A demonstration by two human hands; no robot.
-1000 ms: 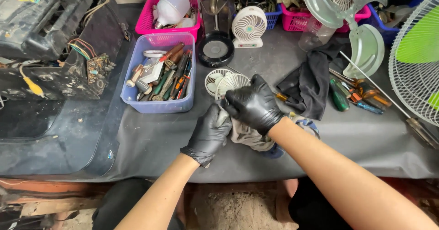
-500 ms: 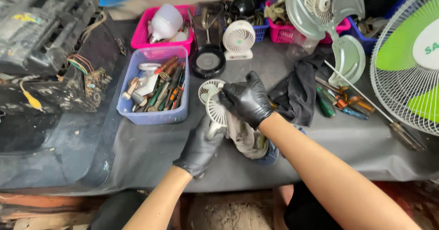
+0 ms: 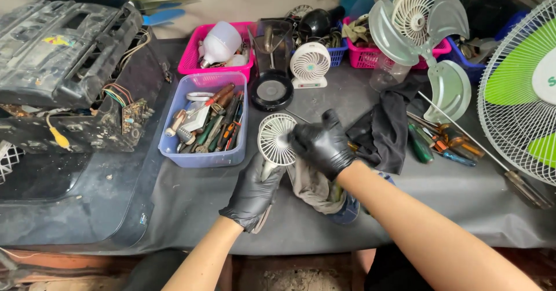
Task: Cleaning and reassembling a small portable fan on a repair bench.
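Screwdrivers and pliers fill the lilac tray [image 3: 202, 158] left of my hands. My left hand [image 3: 253, 192], in a black glove, wraps its fingers around the stand of the small white fan [image 3: 275, 140] and holds it upright over the grey table [image 3: 191, 210]. My right hand [image 3: 322, 144], gloved too, clasps the fan's round grille from the right. A grey rag [image 3: 313, 188] lies just below it, a black cloth [image 3: 385, 130] beyond.
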